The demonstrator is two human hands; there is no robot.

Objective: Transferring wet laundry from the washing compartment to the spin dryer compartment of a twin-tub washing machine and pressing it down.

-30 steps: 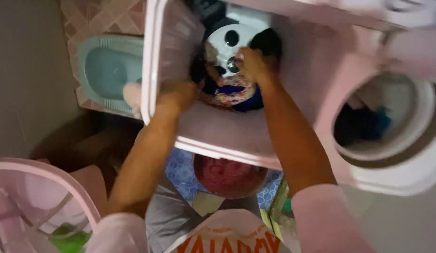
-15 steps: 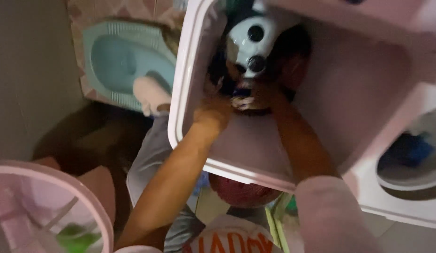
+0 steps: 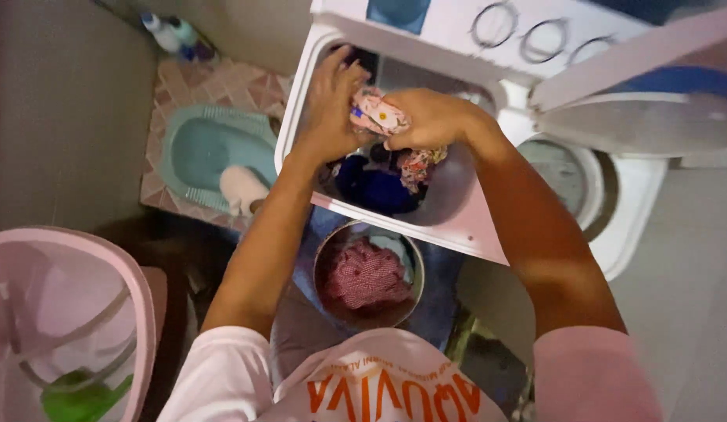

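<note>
- Left of the washing machine (image 3: 488, 227), a pink basket (image 3: 105, 273) sits with something green in it, and a teal floor toilet (image 3: 195, 148) is a bit nearer.
- Over the machine's open tub, the left hand (image 3: 328, 105) is wrapped around the flowery cloth (image 3: 379, 117).
- The right hand (image 3: 434, 117) is closed tight on the same cloth, just beside the left.
- Down in the tub lies blue clothing (image 3: 375, 187), maybe more.
- Below the machine, a round bowl (image 3: 324, 266) holds red cloth.

Hands (image 3: 379, 117) grip floral cloth (image 3: 377, 115) over washer (image 3: 457, 223)
</note>
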